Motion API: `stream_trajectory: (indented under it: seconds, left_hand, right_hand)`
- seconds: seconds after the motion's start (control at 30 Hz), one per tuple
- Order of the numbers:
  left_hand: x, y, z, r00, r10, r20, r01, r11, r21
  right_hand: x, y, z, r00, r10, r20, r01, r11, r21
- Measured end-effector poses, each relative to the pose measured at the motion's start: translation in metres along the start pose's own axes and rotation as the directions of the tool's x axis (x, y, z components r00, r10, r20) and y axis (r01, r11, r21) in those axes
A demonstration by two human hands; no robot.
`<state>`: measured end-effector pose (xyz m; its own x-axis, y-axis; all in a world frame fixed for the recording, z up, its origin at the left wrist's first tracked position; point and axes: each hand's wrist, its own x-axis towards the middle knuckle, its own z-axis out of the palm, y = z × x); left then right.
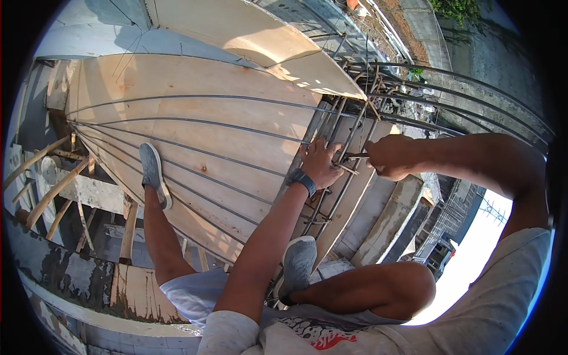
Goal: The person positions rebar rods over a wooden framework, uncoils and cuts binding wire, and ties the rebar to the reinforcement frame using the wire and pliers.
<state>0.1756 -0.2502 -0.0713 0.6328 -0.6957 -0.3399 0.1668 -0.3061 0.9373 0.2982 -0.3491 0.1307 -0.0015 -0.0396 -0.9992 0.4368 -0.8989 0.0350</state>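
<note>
My right hand (390,157) is closed around the dark handles of what look like pincers (355,155), their tip at a crossing of the steel bars. Just left of that tip, my left hand (320,163), with a dark watch (302,182) on its wrist, is bent over a rebar (338,128) of the narrow cage. Its fingertips are partly hidden among the bars. The cage of long bars and short cross bars runs along the edge of the plywood deck (236,139). Any tie wire at the crossing is too small to make out.
Several long rebars (195,120) fan across the plywood. My shoes (152,165) stand on and beside the deck. A curved plywood panel (260,41) rises at the far side. Wooden props (59,192) show below at left, and more rebars (467,89) jut out at right.
</note>
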Motion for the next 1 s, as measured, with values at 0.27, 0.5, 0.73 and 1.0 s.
stream_trajectory:
  seconds: [0.27,0.5,0.73,1.0]
  left_hand:
    - [-0.017,0.023,-0.075,0.959,-0.015,-0.283,-0.075,0.950,-0.303]
    - [0.049,0.092,-0.075,0.983,0.026,-0.180,-0.082,0.948,-0.307]
    - [0.057,0.093,-0.039,0.875,0.289,-0.387,-0.325,0.945,-0.029]
    - [0.056,0.087,-0.054,0.813,0.155,0.561,0.386,0.578,-0.719]
  right_hand:
    - [-0.007,-0.032,-0.016,0.988,-0.126,-0.086,0.103,0.968,-0.229]
    - [-0.013,-0.051,0.002,0.982,-0.037,-0.186,-0.020,0.955,-0.294]
    - [-0.002,-0.056,0.041,0.990,0.040,-0.135,-0.073,0.965,-0.252]
    - [-0.013,-0.046,0.037,0.974,-0.029,-0.225,-0.043,0.950,-0.308]
